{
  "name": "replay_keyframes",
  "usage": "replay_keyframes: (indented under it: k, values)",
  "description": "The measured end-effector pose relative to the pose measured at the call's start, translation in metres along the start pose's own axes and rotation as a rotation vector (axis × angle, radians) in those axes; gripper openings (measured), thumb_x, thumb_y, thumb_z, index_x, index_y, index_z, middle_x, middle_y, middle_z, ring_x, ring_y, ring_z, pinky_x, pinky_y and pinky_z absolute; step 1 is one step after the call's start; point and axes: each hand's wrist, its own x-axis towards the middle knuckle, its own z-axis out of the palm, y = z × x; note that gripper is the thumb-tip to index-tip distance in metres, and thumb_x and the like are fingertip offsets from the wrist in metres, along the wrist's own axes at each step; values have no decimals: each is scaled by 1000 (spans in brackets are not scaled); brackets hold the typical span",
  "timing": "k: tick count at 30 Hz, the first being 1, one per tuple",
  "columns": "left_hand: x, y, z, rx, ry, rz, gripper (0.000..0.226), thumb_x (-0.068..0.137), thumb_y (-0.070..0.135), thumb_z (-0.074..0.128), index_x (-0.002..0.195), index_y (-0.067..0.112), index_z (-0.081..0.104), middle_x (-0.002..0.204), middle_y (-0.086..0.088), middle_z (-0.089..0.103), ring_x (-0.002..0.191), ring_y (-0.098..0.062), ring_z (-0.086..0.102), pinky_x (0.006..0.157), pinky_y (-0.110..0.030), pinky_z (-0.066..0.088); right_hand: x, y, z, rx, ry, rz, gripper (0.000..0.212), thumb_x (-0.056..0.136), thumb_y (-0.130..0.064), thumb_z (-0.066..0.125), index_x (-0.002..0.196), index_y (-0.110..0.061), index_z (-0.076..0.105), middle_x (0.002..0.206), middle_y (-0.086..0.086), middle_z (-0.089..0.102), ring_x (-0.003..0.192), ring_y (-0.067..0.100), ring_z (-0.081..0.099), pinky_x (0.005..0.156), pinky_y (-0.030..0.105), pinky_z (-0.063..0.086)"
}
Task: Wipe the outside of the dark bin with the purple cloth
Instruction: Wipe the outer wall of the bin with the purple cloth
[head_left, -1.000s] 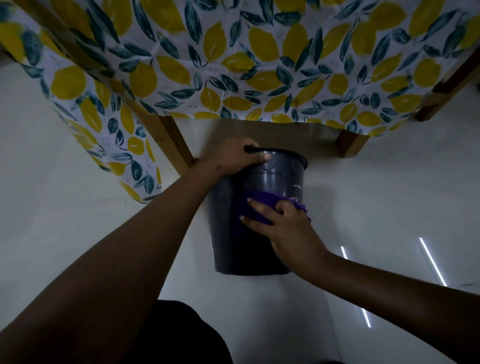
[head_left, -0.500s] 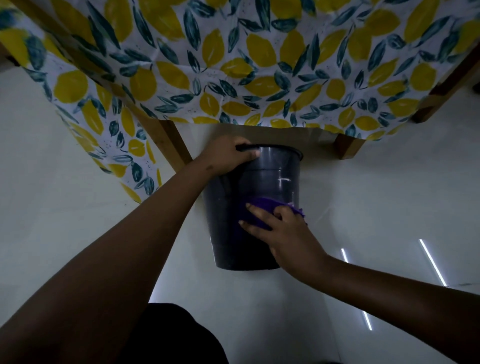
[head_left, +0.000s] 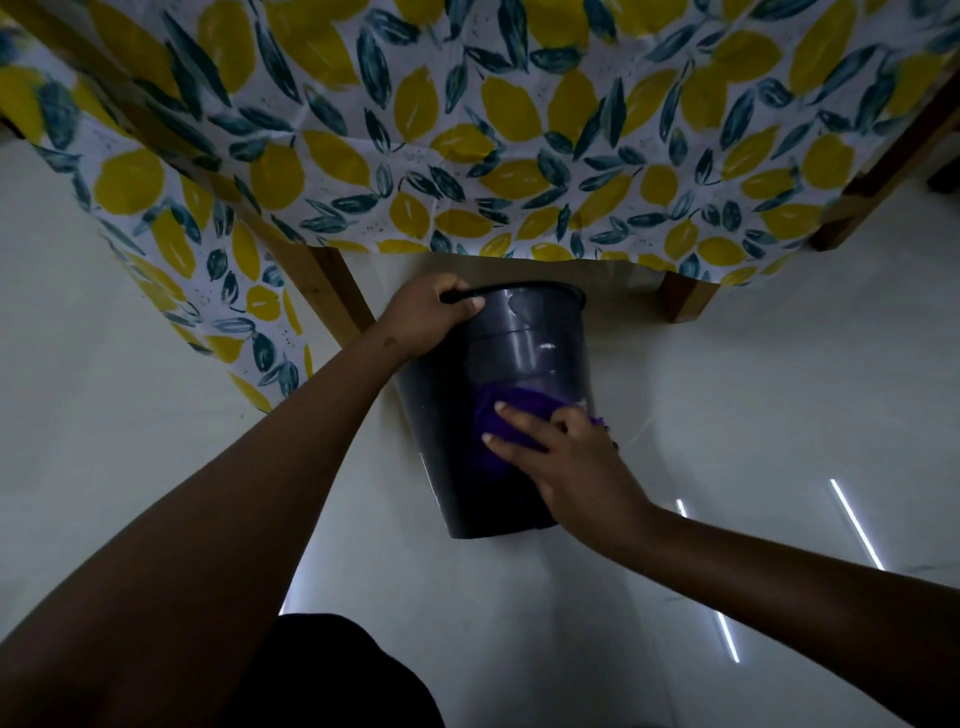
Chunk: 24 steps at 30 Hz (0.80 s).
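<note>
A dark, tapered plastic bin stands on the pale floor just in front of a table, tilted slightly toward me. My left hand grips its rim at the left side, fingers curled over the edge. My right hand presses the purple cloth flat against the bin's near wall, about halfway down. Most of the cloth is hidden under my palm; a small corner sticks out at the right.
A table with a lemon-and-leaf patterned cloth overhangs the bin from behind. Wooden legs stand at the left and right. The glossy white floor reflects strip lights. My dark-clothed knee is at the bottom.
My right hand and the cloth have slid a little lower down the bin's wall. My left hand keeps its grip on the rim.
</note>
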Motion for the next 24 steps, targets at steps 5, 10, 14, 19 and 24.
replay_keyframes:
  k: [5, 10, 14, 19, 24]
  values:
    - [0, -1, 2, -86, 3, -29, 33, 81, 33, 72, 93, 3, 66, 84, -10, 64, 76, -16, 58, 68, -29, 45, 32, 38, -10, 227, 163, 393, 54, 88, -6, 57, 136, -30, 50, 147, 0, 41, 105, 28, 46, 91, 21, 30]
    - [-1, -5, 7, -63, 41, -22, 37, 72, 37, 81, 86, 8, 63, 78, -5, 61, 71, -13, 55, 58, -21, 42, 31, 40, -11, 215, 181, 440, 55, 89, -7, 58, 137, -30, 46, 148, 3, 39, 105, 31, 45, 91, 22, 31]
    - [1, -16, 6, -32, 77, -16, 39, 74, 41, 77, 90, 8, 63, 86, -7, 63, 81, -16, 57, 63, -27, 42, 5, -3, 1, 84, 54, 169, 58, 81, -9, 67, 130, -36, 53, 146, -2, 43, 93, 31, 47, 74, 39, 50]
    - [5, -22, 3, -31, 60, -21, 39, 77, 39, 75, 99, 11, 61, 98, -6, 62, 91, -17, 57, 67, -24, 42, 12, -1, 3, 187, 51, 155, 56, 81, -8, 67, 129, -34, 55, 144, -3, 45, 93, 28, 47, 81, 39, 50]
    - [3, -22, 2, -180, 68, -92, 45, 68, 38, 81, 95, 5, 64, 94, -15, 66, 87, -21, 62, 78, -42, 54, 36, 34, -10, 311, 154, 465, 53, 90, -9, 56, 137, -33, 47, 149, -2, 38, 103, 28, 42, 88, 20, 30]
